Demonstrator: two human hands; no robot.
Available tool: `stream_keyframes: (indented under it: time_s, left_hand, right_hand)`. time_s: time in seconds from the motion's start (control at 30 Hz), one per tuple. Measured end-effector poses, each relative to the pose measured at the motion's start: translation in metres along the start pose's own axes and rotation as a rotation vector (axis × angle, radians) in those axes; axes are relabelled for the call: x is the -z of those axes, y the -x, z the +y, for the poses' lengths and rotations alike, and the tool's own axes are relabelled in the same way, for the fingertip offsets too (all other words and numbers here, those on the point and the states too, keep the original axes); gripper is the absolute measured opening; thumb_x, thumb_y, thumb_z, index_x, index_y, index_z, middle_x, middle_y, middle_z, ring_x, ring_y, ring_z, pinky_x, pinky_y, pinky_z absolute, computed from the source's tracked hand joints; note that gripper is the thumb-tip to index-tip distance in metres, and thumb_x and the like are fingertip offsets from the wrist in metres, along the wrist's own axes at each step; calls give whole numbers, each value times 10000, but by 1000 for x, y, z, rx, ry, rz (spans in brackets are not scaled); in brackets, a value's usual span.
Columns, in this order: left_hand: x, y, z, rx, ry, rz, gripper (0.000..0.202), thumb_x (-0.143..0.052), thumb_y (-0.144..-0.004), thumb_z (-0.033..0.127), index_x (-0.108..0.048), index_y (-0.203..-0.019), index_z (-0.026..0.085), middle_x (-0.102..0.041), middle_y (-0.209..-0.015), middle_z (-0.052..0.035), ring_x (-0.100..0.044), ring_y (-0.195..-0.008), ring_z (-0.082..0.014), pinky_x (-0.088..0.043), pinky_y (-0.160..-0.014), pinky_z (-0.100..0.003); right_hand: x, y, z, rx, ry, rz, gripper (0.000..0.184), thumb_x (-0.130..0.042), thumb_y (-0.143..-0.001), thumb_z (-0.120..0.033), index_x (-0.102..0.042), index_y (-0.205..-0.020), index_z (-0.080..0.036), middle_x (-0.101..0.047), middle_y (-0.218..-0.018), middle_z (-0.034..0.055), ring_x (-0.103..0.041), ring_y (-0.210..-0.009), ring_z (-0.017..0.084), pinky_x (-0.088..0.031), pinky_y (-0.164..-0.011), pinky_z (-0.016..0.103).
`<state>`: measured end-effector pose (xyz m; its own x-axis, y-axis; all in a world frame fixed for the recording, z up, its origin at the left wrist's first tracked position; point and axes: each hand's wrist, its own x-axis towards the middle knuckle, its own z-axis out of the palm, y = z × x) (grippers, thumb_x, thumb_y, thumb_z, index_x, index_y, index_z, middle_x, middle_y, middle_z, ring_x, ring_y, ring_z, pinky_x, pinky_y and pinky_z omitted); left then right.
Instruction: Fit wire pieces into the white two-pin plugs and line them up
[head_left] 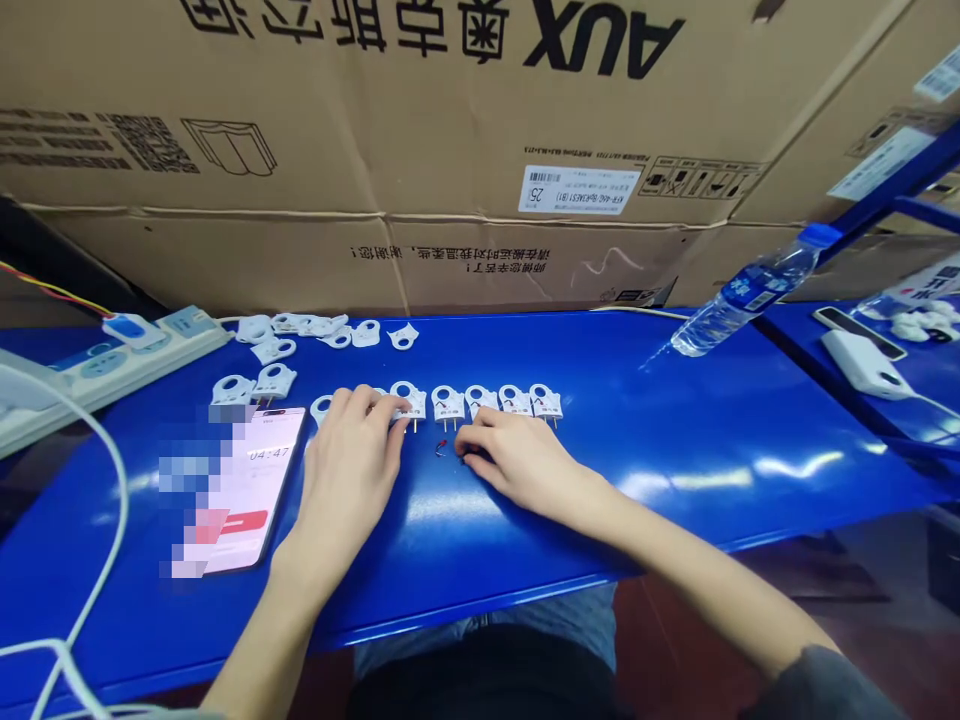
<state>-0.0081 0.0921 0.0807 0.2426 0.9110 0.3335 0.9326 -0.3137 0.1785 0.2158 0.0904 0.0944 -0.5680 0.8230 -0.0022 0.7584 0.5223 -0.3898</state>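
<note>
Dark clothing (pixel 480 685) lies nearest, close to the table edge, probably for comfortable reach. A cardboard carton (pixel 450 180) stands behind the blue table (pixel 637 510); a phone (pixel 255 480) lies left, perhaps for glancing at. The left hand (pixel 352 440), fingers narrowly spread, meets a white plug piece (pixel 409 404) in the middle row, maybe to steady it; its grip I cannot tell. The right hand (pixel 517 460) curls narrowly, contents hidden, just beside a small red-tipped bit (pixel 441 447).
</note>
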Motion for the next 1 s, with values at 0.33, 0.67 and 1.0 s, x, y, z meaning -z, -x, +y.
stream_keyframes:
  time_s: [0.33, 0.67, 1.0]
  left_hand:
    - [-8, -5, 0, -25, -39, -6, 304, -423, -1019, 294, -712, -1059, 208, -688, -994, -119, -607, -963, -342, -494, -773, -440]
    - [-2, 5, -2, 39, -53, 4, 345, -431, -1035, 309, -686, -1222, 172, -671, -1049, -114, -605, -986, -310, -512, -838, -431]
    - [3, 32, -7, 202, -112, 48, 378, -430, -1022, 347, -704, -1235, 196, -656, -1081, -151, -588, -1001, -358, -493, -762, -442]
  right_hand:
    - [2, 3, -2, -4, 17, 14, 89, -598, -996, -181, -678, -1000, -220, -660, -986, 46, -582, -783, 176, -345, -625, 287]
    - [-1, 11, -5, -43, -142, 159, 169, -566, -1022, -170, -654, -1159, -214, -722, -1076, 50, -659, -952, 200, -488, -811, 316]
    - [-40, 47, -25, -230, -395, 386, 145, -555, -1020, -161, -667, -1038, -251, -717, -989, 16, -657, -915, 189, -492, -807, 312]
